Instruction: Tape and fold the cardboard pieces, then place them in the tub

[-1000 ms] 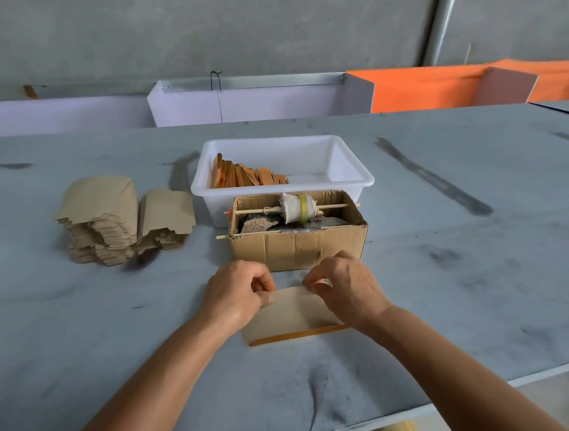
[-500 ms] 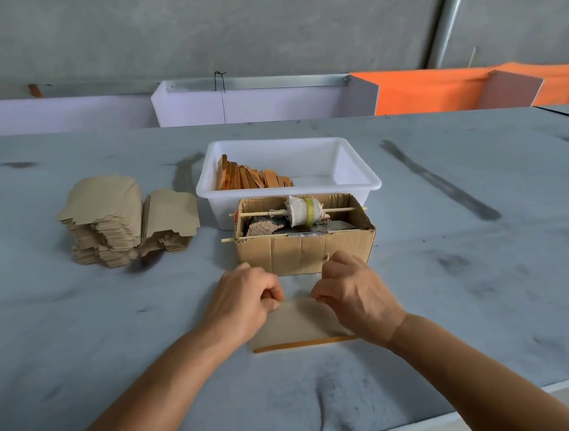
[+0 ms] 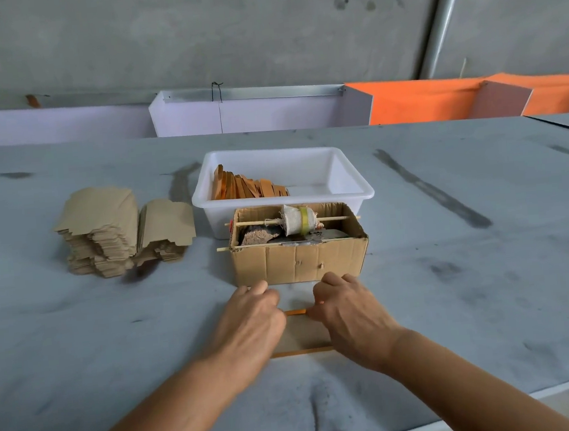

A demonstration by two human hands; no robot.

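A flat brown cardboard piece with orange edges lies on the grey table in front of me. My left hand and my right hand press down on it with curled fingers, one at each side of its far edge, and cover most of it. Behind them stands an open cardboard box with a tape roll on a wooden stick. A white tub behind the box holds several folded orange-edged pieces.
Two stacks of unfolded cardboard pieces sit on the table to the left. White and orange panels line the back behind the table. The table's front edge runs close below my forearms.
Both hands slid forward along the cardboard piece toward the box, and an orange edge now shows between them at the far side. The camera tilted slightly.
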